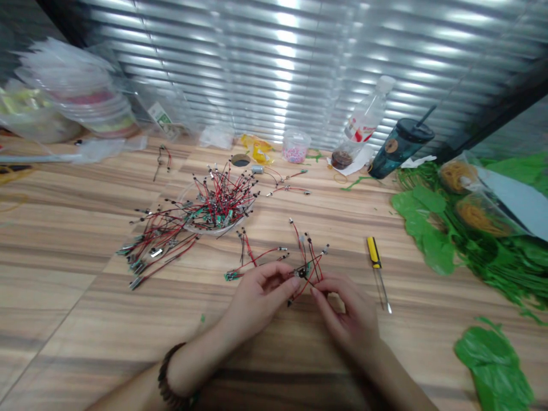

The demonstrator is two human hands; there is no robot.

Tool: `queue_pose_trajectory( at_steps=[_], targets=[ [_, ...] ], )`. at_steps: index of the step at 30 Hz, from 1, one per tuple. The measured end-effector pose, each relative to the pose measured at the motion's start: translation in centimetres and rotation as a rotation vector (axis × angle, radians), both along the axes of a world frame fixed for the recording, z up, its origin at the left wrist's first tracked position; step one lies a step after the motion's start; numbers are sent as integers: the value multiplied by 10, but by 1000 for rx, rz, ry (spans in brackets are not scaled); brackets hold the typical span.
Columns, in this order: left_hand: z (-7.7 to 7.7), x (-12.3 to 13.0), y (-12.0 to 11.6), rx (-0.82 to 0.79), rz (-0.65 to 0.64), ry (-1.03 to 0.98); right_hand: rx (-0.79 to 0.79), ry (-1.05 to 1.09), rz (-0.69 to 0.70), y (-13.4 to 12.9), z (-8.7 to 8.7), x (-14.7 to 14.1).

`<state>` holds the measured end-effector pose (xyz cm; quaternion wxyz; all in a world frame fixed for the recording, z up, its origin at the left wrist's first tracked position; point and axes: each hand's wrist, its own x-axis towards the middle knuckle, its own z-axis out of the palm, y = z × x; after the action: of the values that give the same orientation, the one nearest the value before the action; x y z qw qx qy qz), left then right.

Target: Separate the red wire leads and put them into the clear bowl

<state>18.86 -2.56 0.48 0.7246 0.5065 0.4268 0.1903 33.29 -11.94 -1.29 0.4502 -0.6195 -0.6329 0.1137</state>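
Note:
Between thumb and fingers, my left hand [263, 294] pinches a small wired circuit board [303, 272] with red and black leads fanning out of it. Close on its right side, my right hand [349, 317] is closed in a pinch on one of the thin wires [315, 281]. Beyond my left hand lies another green board with red wires [232, 275]. Farther off, a clear shallow bowl [218, 231] is heaped with red-and-black wired boards [222, 200]. More such boards [156, 242] spill onto the table on its left. My fingertips partly cover the board I hold.
To the right lies a yellow-handled screwdriver [374, 254]. Green plastic leaves [428, 220] and bagged yellow bands [482, 214] cover the right side. A bottle [359, 128], a dark tumbler [400, 148] and a tub of beads [295, 149] stand by the blinds. Stacked plastic containers [94, 103] are at left.

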Motion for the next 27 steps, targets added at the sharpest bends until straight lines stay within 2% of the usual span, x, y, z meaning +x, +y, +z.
queue_pose_trajectory(
  at_steps=[7, 14, 21, 27],
  targets=[
    [2, -2, 0, 51, 19, -14, 35, -11, -54, -1, 3, 5],
    [-2, -2, 1, -47, 67, -52, 22, 6, -62, -3, 3, 4],
    [-3, -2, 0, -88, 52, -81, 38, 38, -88, -4, 4, 7],
    [-5, -4, -2, 27, -20, 9, 82, 41, -81, -5, 3, 7]
  ],
)
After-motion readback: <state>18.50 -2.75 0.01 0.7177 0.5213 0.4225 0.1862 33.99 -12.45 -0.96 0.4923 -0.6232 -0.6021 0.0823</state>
